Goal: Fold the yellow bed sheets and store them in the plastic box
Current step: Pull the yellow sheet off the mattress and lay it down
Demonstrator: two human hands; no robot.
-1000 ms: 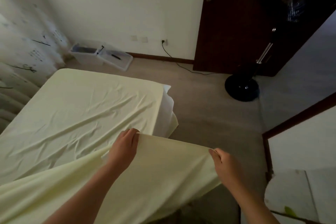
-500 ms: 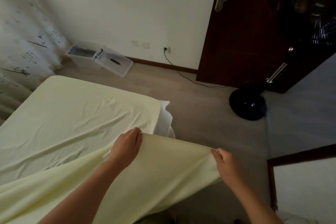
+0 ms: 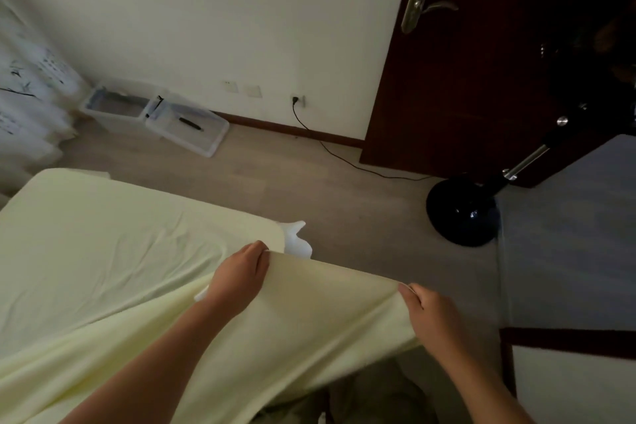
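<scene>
A pale yellow bed sheet (image 3: 103,251) lies spread over the bed at the left. Its near edge is lifted and stretched taut between my hands. My left hand (image 3: 239,274) grips that edge near the bed's corner, fingers curled over the fabric. My right hand (image 3: 428,313) pinches the same edge further right, out over the floor. A clear plastic box (image 3: 113,112) stands open on the floor against the far wall, with its lid (image 3: 187,129) leaning beside it.
A black standing fan's round base (image 3: 461,213) sits on the floor at the right, its cord running to a wall socket (image 3: 298,100). A dark wooden door (image 3: 481,62) stands behind it. A curtain (image 3: 27,103) hangs at the far left. White bedding (image 3: 297,241) shows at the bed's corner.
Both hands keep their hold on the sheet's edge and have lifted it a little. The view has tilted down and shifted, so the fan and door sit lower and further left.
</scene>
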